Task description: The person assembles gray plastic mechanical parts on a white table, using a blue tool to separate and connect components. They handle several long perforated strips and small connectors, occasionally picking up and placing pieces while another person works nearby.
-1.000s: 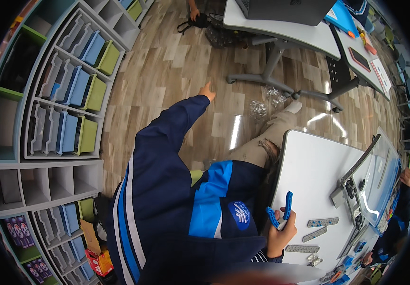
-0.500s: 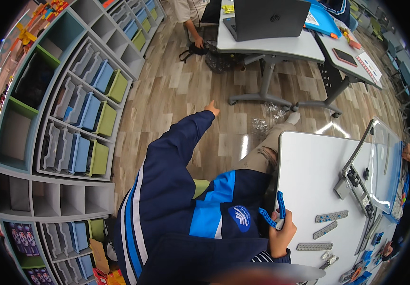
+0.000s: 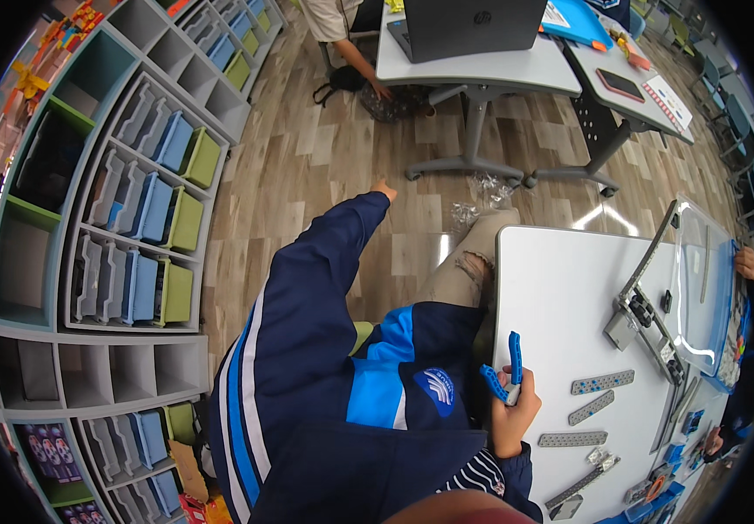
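My right hand is closed round blue-handled pliers beside the left edge of a white table. Their two blue handles stick up from my fingers, spread apart, and the grey joint shows at the fingertips. Stretched far forward over the floor, my left hand shows a finger held out and nothing in it. Its other fingers are small and partly hidden by the sleeve. Grey perforated metal bars lie on the tabletop to the right of the pliers.
A metal frame assembly and a clear-lidded blue bin occupy the table's right side, near another person's hand. Drawer shelving lines the left. Ahead, a laptop sits on a wheeled desk; another person reaches toward a dark bag.
The view has shifted slightly, moving the tables leftward and up in the picture. The far person's arm reaches further right at the bag. My right hand keeps hold of the pliers.
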Motion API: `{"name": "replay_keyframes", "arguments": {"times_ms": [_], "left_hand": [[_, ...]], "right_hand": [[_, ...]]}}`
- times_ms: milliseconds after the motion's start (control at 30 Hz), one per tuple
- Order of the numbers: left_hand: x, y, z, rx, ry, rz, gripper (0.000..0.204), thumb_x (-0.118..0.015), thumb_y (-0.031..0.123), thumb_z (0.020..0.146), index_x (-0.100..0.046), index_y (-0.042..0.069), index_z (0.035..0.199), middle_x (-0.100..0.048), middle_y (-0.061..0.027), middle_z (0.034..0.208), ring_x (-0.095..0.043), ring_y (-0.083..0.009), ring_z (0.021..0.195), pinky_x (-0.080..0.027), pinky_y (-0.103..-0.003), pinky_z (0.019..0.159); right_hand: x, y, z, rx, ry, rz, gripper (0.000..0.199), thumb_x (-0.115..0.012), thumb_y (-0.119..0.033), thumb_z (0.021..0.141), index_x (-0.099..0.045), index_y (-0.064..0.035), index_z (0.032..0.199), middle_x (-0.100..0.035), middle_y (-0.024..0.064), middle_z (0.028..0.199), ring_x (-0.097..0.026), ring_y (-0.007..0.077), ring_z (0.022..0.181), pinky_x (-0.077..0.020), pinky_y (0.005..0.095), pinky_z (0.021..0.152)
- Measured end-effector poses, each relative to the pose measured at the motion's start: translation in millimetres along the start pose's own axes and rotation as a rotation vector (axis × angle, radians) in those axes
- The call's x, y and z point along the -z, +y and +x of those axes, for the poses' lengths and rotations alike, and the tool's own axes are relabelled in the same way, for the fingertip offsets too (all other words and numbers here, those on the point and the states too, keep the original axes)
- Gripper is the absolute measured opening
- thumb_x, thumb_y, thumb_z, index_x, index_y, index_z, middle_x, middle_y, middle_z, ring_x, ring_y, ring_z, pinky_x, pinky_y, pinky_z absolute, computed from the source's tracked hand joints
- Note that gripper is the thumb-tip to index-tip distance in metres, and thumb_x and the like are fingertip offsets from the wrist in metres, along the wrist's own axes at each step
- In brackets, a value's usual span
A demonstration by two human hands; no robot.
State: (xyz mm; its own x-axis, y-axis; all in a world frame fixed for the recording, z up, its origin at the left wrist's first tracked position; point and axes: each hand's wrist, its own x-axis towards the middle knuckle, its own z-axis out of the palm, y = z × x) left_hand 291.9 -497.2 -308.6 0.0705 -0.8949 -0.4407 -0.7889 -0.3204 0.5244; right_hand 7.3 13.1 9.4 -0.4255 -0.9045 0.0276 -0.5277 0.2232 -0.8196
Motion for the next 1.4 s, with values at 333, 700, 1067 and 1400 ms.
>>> {"name": "replay_keyframes", "arguments": {"times_ms": [333, 700, 1067, 1400], "left_hand": [[-46.5, -33.9, 30.9, 0.139, -0.164, -0.117, 0.082, -0.058, 0.021, 0.081, -0.025, 0.004, 0.154, -0.04, -0.023, 0.145, -0.042, -0.0341, 0.128, -0.035, -0.038, 0.105], [-46.2, -53.0, 22.8, 0.344, -0.155, -0.49, 0.065, -0.062, 0.03, 0.091, -0.039, 0.009, 0.147, -0.059, -0.0139, 0.121, -0.066, -0.024, 0.086, -0.054, -0.042, 0.072], [-57.3, -55.8, -27.7, 0.551, -0.216, -0.623, 0.05, -0.051, 0.037, 0.099, -0.046, 0.01, 0.14, -0.064, -0.0106, 0.119, -0.068, -0.022, 0.092, -0.052, -0.038, 0.078], [-59.4, -57.1, -26.8, 0.565, -0.222, -0.637, 0.051, -0.046, 0.037, 0.101, -0.041, 0.015, 0.147, -0.063, -0.0106, 0.122, -0.069, -0.0213, 0.093, -0.052, -0.037, 0.076]], "right_hand": [[-13.0, -2.6, 34.6, 0.086, 0.027, -0.247, 0.011, -0.067, -0.01, 0.09, -0.062, -0.0022, 0.095, -0.063, 0.0137, 0.068, -0.062, 0.0221, 0.053, -0.0441, 0.0289, 0.052], [-16.6, -4.0, 45.0, 0.12, 0.019, -0.273, 0.014, -0.069, -0.011, 0.087, -0.063, -0.0031, 0.097, -0.06, 0.0149, 0.062, -0.062, 0.032, 0.052, -0.0439, 0.0349, 0.049], [-17.3, -4.4, 51.0, 0.125, 0.0, -0.254, 0.015, -0.069, -0.009, 0.086, -0.063, -0.0023, 0.098, -0.059, 0.0146, 0.064, -0.06, 0.0317, 0.052, -0.0438, 0.0349, 0.049], [-19.8, -6.2, 58.8, 0.129, 0.011, -0.262, 0.013, -0.069, -0.008, 0.085, -0.064, -0.0037, 0.097, -0.06, 0.0135, 0.064, -0.061, 0.0307, 0.052, -0.044, 0.0348, 0.049]]}}
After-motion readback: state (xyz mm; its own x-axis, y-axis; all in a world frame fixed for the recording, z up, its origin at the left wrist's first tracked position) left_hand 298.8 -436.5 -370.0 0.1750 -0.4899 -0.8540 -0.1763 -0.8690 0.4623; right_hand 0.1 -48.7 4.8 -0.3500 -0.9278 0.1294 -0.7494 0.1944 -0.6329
